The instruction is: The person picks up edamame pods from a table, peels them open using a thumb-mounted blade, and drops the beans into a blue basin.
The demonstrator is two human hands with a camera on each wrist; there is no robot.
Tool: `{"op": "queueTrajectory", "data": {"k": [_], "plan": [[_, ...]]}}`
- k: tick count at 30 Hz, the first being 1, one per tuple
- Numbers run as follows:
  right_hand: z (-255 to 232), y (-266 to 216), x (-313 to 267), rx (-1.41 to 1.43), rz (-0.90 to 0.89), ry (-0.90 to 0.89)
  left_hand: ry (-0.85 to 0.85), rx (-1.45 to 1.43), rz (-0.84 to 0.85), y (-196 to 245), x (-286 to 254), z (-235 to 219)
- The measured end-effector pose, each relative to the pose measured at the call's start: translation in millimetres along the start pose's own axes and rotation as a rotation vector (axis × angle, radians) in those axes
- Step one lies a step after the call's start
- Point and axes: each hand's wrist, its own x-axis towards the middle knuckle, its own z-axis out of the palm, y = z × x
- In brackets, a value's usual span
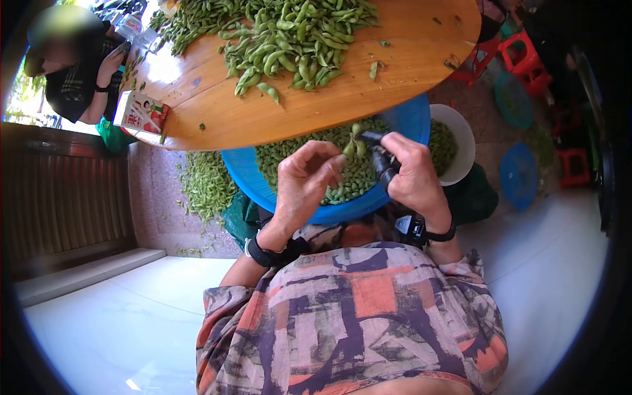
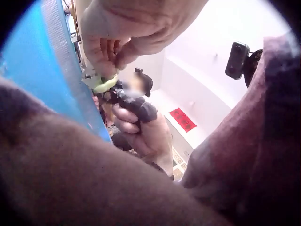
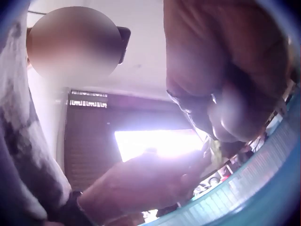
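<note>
Green soybean pods (image 1: 355, 143) are between my two hands, over a wide blue basin (image 1: 329, 214). My left hand (image 1: 299, 184) pinches the lower part of the pods between thumb and fingertips. With black covers on its thumb and finger, my right hand (image 1: 416, 172) grips their other side. In the left wrist view, a pale green pod (image 2: 106, 84) shows between the fingertips of both hands. Shelled green beans (image 1: 283, 153) fill the basin below. The right wrist view shows the right hand's curled fingers (image 3: 230, 113) dark and close up.
A wooden table (image 1: 408, 46) overhangs the basin, bearing a heap of pods (image 1: 296, 46) and a drink carton (image 1: 140, 113). Green hulls (image 1: 207, 184) lie on the floor at left. A white bucket (image 1: 466, 141) stands right of the basin; red stools (image 1: 525, 62) are beyond. Another person (image 1: 72, 85) sits at left.
</note>
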Motion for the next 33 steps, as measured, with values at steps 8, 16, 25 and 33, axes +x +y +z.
{"op": "queueTrajectory", "data": {"k": [8, 16, 25, 33], "plan": [[0, -11, -15, 0.236, 0.358, -0.103, -0.045, -0.171, -0.073, -2, 3, 6], [8, -14, -11, 0.511, 0.507, -0.029, 0.044, 0.057, 0.060, -1, -3, 7], [10, 0, -15, 0.800, 0.479, -0.064, -0.010, 0.043, -0.021, -3, -5, 10], [12, 0, -15, 0.716, 0.457, -0.084, 0.012, 0.017, -0.118, -2, -1, 8]]}}
